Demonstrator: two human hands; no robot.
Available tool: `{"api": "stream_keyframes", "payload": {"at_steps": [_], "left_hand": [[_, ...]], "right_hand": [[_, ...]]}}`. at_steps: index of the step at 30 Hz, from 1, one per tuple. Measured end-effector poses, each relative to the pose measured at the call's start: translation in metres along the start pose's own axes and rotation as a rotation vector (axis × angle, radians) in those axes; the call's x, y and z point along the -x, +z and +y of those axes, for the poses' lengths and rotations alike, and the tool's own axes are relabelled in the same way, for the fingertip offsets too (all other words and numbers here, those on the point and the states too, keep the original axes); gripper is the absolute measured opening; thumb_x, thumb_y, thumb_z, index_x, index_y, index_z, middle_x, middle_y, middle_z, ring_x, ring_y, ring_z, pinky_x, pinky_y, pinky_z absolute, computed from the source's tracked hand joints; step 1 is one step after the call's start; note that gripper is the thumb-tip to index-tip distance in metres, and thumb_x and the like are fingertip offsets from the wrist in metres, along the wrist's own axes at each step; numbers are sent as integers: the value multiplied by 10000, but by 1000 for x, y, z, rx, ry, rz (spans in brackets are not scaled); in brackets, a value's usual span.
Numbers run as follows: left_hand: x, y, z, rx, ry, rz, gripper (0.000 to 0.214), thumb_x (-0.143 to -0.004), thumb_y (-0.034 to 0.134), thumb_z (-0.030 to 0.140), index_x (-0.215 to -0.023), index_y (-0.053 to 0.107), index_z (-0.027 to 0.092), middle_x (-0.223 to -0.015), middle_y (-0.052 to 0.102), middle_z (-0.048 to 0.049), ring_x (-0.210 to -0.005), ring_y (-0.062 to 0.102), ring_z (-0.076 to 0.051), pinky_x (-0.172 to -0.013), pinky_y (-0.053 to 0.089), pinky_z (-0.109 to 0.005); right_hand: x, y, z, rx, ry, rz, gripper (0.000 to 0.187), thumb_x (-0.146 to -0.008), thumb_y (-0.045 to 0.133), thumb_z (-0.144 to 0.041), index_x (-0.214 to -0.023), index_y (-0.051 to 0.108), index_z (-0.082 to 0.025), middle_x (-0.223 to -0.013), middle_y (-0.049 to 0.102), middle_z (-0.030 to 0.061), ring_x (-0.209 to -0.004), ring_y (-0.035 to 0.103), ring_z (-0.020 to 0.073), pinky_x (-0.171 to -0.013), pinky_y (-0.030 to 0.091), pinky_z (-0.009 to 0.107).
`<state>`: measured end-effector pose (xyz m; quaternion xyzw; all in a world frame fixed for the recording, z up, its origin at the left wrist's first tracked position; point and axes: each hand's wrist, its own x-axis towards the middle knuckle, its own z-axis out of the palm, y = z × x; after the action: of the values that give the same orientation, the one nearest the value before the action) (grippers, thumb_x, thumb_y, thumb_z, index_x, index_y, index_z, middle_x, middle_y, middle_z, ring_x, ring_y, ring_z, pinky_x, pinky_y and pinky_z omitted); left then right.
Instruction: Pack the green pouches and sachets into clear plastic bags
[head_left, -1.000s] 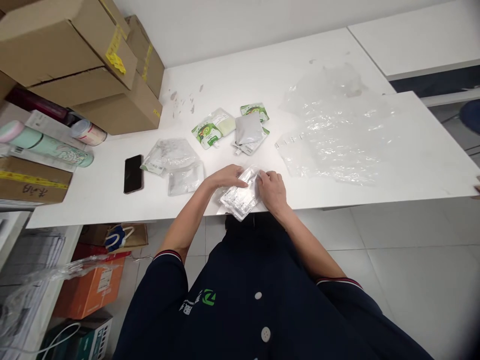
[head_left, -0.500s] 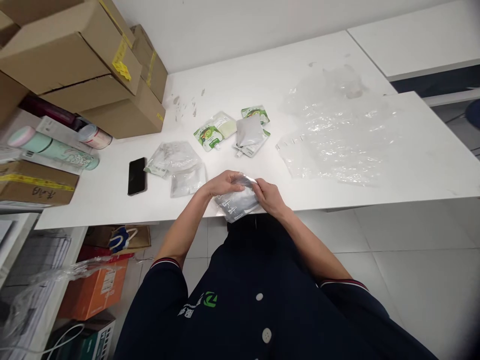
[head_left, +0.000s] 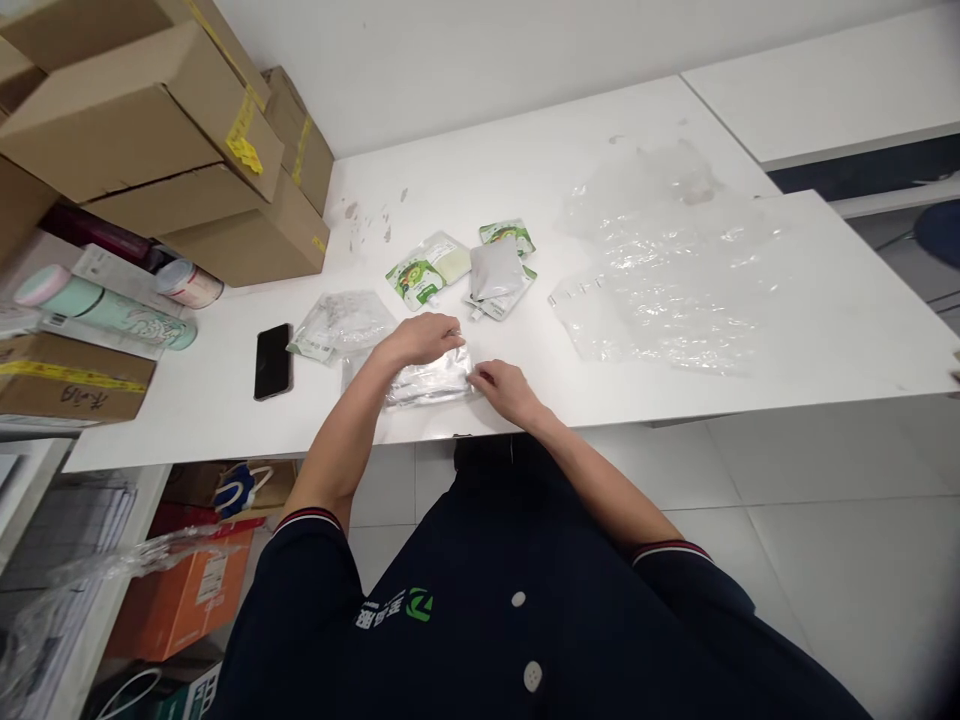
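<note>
My left hand (head_left: 417, 339) lies on top of a clear plastic bag with a silver pouch inside (head_left: 427, 381), fingers curled over its far edge, pressing it onto the white table (head_left: 787, 310). Pinching the bag's right corner is my right hand (head_left: 504, 386). The bag lies partly over another bagged pouch (head_left: 355, 366). A further bagged pouch (head_left: 339, 322) rests to its left. Beyond them lie green-and-white spout pouches (head_left: 426, 268) and a silver pouch (head_left: 494, 268).
A black phone (head_left: 271, 360) lies left of the bags. Cardboard boxes (head_left: 172, 150) and cylindrical bottles (head_left: 105, 305) crowd the table's left end. Loose clear plastic bags (head_left: 660, 270) spread across the right. Boxes and bags sit on the floor below left.
Both hands carried the bagged pouch from the table's front edge leftward and laid it down flat beside the other bagged pouches; the left hand now rests on top.
</note>
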<state>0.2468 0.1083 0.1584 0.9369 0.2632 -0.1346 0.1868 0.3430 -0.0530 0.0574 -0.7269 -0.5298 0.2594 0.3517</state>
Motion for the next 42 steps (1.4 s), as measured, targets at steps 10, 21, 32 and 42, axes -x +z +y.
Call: {"api": "stream_keyframes", "payload": {"at_steps": [10,21,32,42], "left_hand": [[-21,61,-5,-250,-202,436,281,-946,411,286,-1089,621,165,-1151,565,-190,-1146,459,-351,-890,358,-452],[-29,84,-38,-267,-22,444,327,-946,379,293,-1090,637,154,-1111,566,-186,-1073,477,-331,-891,395,-449],[-11,73,-1,-15,2,654,323,-954,384,312,-1116,634,187,-1087,623,-136,-1087,520,-290,-956,406,-424],[-5,76,73,1399,135,234,692,-770,677,566,-1346,498,228,-1229,613,-119,-955,648,-190,-850,513,-357]], "right_hand": [[-68,15,-32,279,202,-120,256,-904,458,-198,-1084,630,-138,-1079,653,156,-927,622,254,-730,448,327],[-19,-103,52,450,227,508,369,-963,450,-337,-1241,561,-121,-1275,555,187,-1188,471,283,-971,393,406],[11,-203,126,626,636,554,357,-910,327,-104,-1122,613,-75,-913,666,180,-822,626,243,-757,441,368],[39,-142,49,589,-88,629,355,-999,302,-266,-1030,647,-192,-1032,695,102,-974,616,211,-849,468,356]]}}
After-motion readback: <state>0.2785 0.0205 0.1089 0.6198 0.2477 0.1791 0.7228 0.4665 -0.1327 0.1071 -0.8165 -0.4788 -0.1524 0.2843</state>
